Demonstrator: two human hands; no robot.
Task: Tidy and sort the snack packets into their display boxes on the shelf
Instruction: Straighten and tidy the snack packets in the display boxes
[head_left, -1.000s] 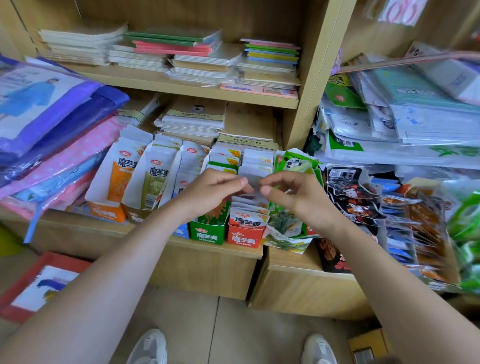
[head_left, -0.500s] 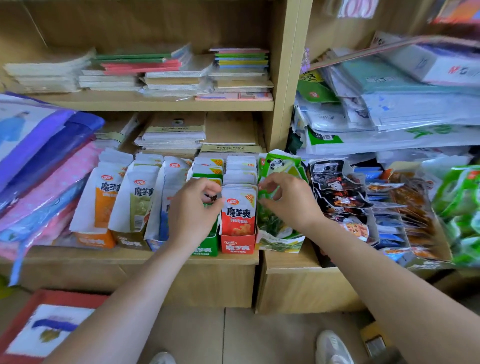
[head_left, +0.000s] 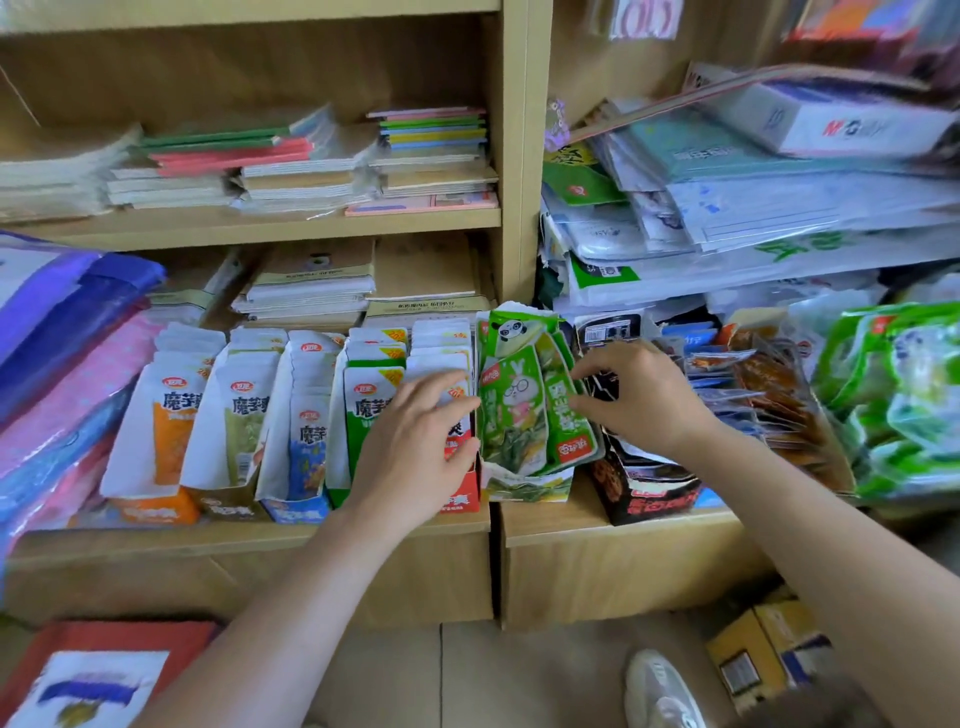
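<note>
Along the near edge of the lower shelf (head_left: 260, 535), five display boxes stood side by side, touching: orange box (head_left: 156, 512), olive box (head_left: 228, 509), blue box (head_left: 293, 512), green box (head_left: 337, 493) and red box (head_left: 465, 493), each packed with white snack packets (head_left: 244, 415) bearing coloured panels. Right of them sat a torn panda box (head_left: 524, 488) holding glossy green packets (head_left: 514, 415), then a black box (head_left: 644, 493): seven boxes in all. The left hand (head_left: 415, 447) lay flat, fingers straight and apart, on the red box's front packet. The right hand (head_left: 644, 405) touched the green packets' right edge with curled fingers; whether they pinched one could not be told. Bare wood showed only as a thin strip before the boxes.
</note>
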